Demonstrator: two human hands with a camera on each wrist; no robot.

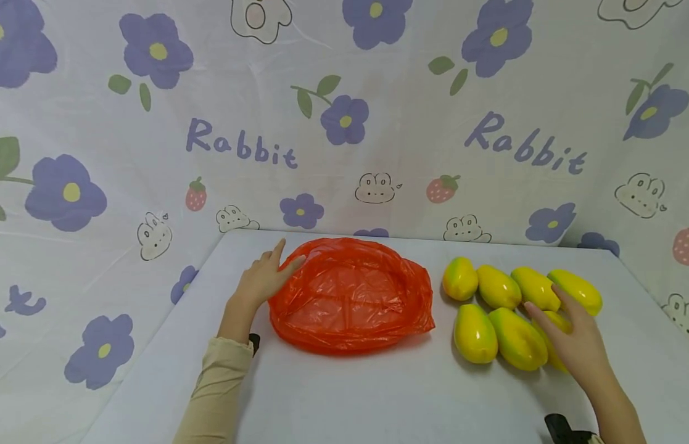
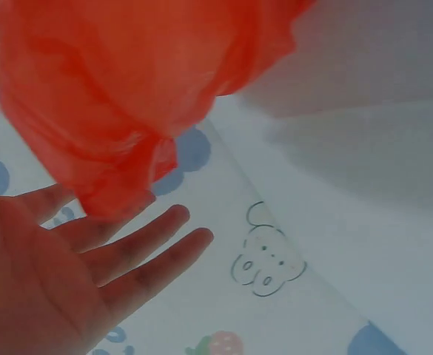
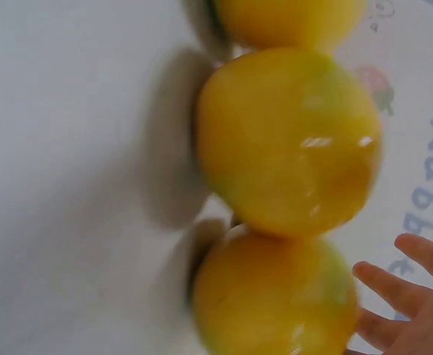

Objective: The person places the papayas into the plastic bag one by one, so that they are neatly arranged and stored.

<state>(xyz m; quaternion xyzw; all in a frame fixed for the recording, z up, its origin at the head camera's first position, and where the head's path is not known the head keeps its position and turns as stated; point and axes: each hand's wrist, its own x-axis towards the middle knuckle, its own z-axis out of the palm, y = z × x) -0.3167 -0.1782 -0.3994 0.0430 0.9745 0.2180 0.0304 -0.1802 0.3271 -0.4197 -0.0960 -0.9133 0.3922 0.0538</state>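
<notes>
A red plastic bag (image 1: 350, 302) lies spread on the white table, its mouth turned up and its rim bulging round. My left hand (image 1: 261, 277) is at the bag's left rim with fingers extended. In the left wrist view, the red bag (image 2: 127, 89) hangs beside that hand's straight fingers (image 2: 149, 274). To the right, several glossy yellow-green mangoes (image 1: 475, 334) lie in two rows. Over the right end of the front row, my right hand (image 1: 580, 342) is spread, partly hiding one mango (image 1: 559, 320). The right wrist view shows its fingers (image 3: 397, 288) beside a mango (image 3: 275, 296).
The white table (image 1: 344, 394) carries the bag left of centre and the mangoes on the right. Behind it hangs a cloth (image 1: 411, 80) printed with purple flowers, rabbits and strawberries, close to the table's back edge.
</notes>
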